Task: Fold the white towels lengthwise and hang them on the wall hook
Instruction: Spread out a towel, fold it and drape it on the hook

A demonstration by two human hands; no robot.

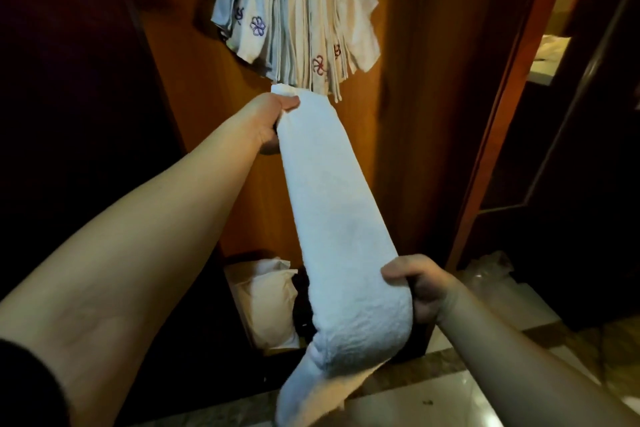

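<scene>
A long white towel (pixel 329 198), folded into a narrow strip, stretches between my two hands. My left hand (pixel 268 121) grips its far upper end just below the hung towels. My right hand (pixel 420 288) grips the strip lower down, near me, and the loose end droops below it. A thick bunch of white towels (pixel 294 10) with embroidered flowers hangs from the hook on the wooden wall; the hook itself is mostly hidden by them.
The wooden wall panel (pixel 408 135) stands straight ahead. A box with white cloth (pixel 266 291) sits on the floor below. A door frame (pixel 509 80) opens to a lit room at right. Marble floor (pixel 433 402) and crumpled plastic (pixel 488 270) lie at lower right.
</scene>
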